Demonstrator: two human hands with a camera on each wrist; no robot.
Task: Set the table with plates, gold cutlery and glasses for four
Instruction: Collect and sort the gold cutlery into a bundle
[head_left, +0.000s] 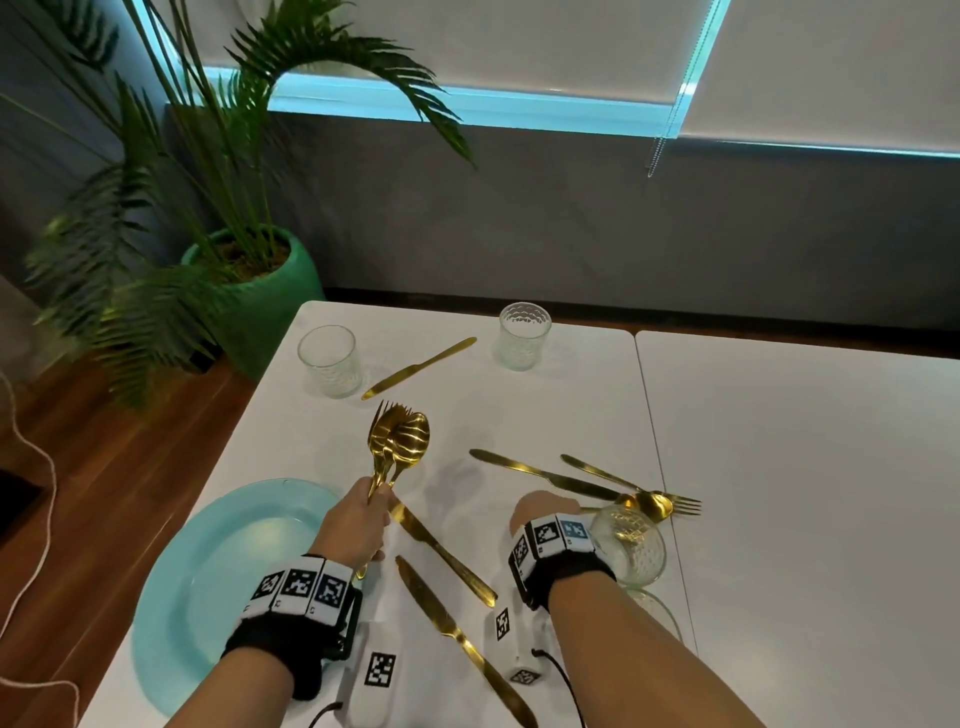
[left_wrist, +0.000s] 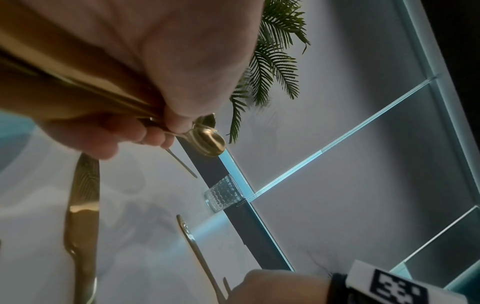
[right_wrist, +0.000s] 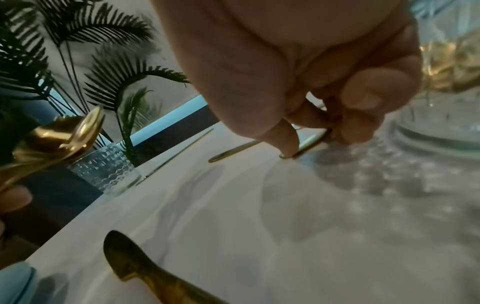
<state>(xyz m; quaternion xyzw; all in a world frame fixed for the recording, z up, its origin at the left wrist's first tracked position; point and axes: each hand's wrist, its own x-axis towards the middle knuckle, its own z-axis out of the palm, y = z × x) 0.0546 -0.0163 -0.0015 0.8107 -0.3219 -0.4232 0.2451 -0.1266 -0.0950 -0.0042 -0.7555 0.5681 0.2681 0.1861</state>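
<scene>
My left hand (head_left: 382, 493) grips a bundle of gold spoons and forks (head_left: 400, 441) by the handles, heads raised above the white table (head_left: 779, 467); the left wrist view shows a spoon bowl (left_wrist: 207, 142) past the fingers (left_wrist: 166, 127). My right hand (head_left: 550, 501) is down on the table beside a patterned glass (head_left: 628, 545). In the right wrist view its fingertips (right_wrist: 330, 127) pinch a gold cutlery handle (right_wrist: 309, 144) lying flat. A gold spoon (head_left: 654, 504), a fork (head_left: 623, 480) and a knife (head_left: 540, 473) lie just beyond it. A pale blue plate (head_left: 223, 571) sits at the left.
Two more glasses (head_left: 330, 361) (head_left: 524, 335) stand at the far edge with a gold knife (head_left: 418, 368) between them. Two knives (head_left: 444, 556) (head_left: 462, 644) lie between my wrists. A potted palm (head_left: 249, 291) stands off the far left corner. A seam (head_left: 654, 441) splits the table.
</scene>
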